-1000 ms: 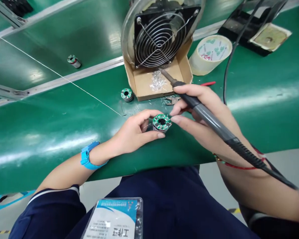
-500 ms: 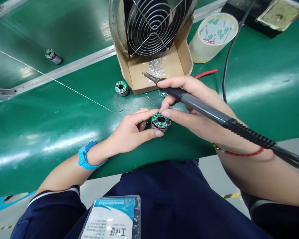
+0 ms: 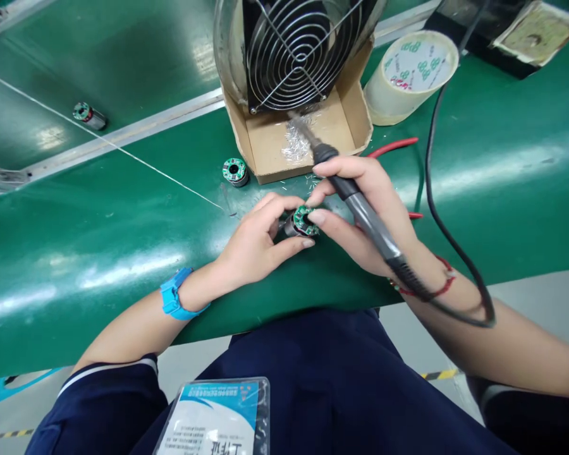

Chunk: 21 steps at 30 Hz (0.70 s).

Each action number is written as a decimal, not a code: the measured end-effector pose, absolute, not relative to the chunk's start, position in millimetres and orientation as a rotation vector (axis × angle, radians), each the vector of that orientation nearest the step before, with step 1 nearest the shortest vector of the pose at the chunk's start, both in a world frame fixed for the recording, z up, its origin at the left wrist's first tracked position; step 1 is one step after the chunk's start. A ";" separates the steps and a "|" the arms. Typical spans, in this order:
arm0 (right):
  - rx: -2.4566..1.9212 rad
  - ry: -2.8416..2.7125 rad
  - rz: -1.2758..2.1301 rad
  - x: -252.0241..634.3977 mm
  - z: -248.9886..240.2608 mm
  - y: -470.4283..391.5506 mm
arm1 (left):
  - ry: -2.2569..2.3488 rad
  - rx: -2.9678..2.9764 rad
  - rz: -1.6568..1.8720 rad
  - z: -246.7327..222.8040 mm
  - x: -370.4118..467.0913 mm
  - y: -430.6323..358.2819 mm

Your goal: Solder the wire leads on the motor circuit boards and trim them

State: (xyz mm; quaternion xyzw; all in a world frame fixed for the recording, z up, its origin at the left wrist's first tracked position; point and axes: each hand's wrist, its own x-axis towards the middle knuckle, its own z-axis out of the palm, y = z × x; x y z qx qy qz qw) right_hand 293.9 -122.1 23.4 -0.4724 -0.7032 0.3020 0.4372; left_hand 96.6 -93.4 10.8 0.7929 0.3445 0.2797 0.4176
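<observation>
Tilted since earlier: cylinder (image 3: pixel 302 222) our left hand (image 3: pixel 256 239) grasps, toward table (image 3: pixel 284 287) front edge; right hand (image 3: pixel 383 205) grips soldering iron (image 3: pixel 370 224); looks unfinished.

From my end the soldering iron's (image 3: pixel 372 216) tip is just a smear, sorry. The right hand (image 3: pixel 391 208) covers part of the green board (image 3: pixel 300 217) and hides much of the red-handled tool (image 3: pixel 392 146). The fan (image 3: pixel 299 61) gets chopped by the top edge, the badge (image 3: pixel 213 417) by the bottom, and I can't read its small print.
</observation>
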 end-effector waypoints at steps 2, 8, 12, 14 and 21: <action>-1.281 -1.838 0.593 291.5 16.4 -123.8 | 0.939 2.020 0.720 6.7 97.9 -91.5; -1.439 -2.101 0.347 284.7 1.7 -120.3 | 1.014 1.705 0.738 -10.5 91.6 -85.8; -1.285 -2.113 0.486 290.1 4.8 -118.8 | 0.923 1.390 0.817 -15.9 87.7 -81.6; -1.274 -2.007 0.535 294.9 9.7 -123.1 | 0.910 1.373 0.850 -14.8 88.1 -81.8; -1.313 -1.459 0.474 307.7 9.0 -154.7 | 0.827 1.613 0.954 -11.3 91.7 -86.7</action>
